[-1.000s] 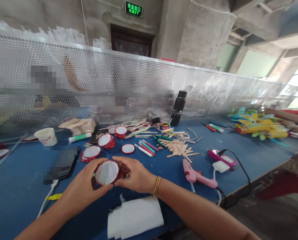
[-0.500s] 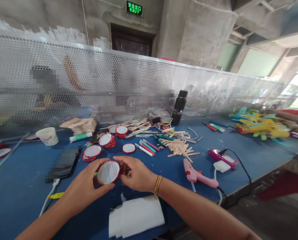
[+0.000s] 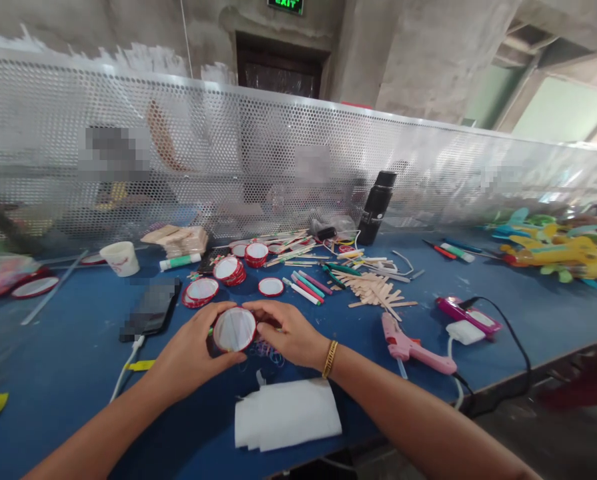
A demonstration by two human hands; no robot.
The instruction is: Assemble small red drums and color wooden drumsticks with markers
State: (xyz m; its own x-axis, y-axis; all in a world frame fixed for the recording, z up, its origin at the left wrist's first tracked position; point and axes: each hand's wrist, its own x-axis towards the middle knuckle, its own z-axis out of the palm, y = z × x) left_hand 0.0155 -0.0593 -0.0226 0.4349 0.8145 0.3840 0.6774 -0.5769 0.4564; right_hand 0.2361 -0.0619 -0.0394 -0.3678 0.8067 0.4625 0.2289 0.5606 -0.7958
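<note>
Between my hands is a small round disc (image 3: 235,329) with a red rim and a pale, shiny face turned towards me. My left hand (image 3: 193,353) grips its left edge, thumb below and fingers above; a bit of green shows at that edge. At the right edge, the fingers and thumb of my right hand (image 3: 293,333) close on the rim. Colourful thin strands (image 3: 271,352) lie under my right hand. Just beyond, on the blue table (image 3: 328,333), are similar discs: a stack (image 3: 229,270), a pair (image 3: 201,292) and a single one (image 3: 271,287).
White folded cloth (image 3: 288,413) lies near the front edge. To the right are a pink glue gun (image 3: 413,347), a magenta device (image 3: 468,315) and cables. Wooden sticks (image 3: 378,287), markers (image 3: 305,288), a black bottle (image 3: 377,208), a phone (image 3: 151,310) and a paper cup (image 3: 120,259) surround the work area.
The view has shifted, so the scene sits farther right. My right hand has changed its hold at the rim, and colourful strands now show below it. The disc stays between both hands.
</note>
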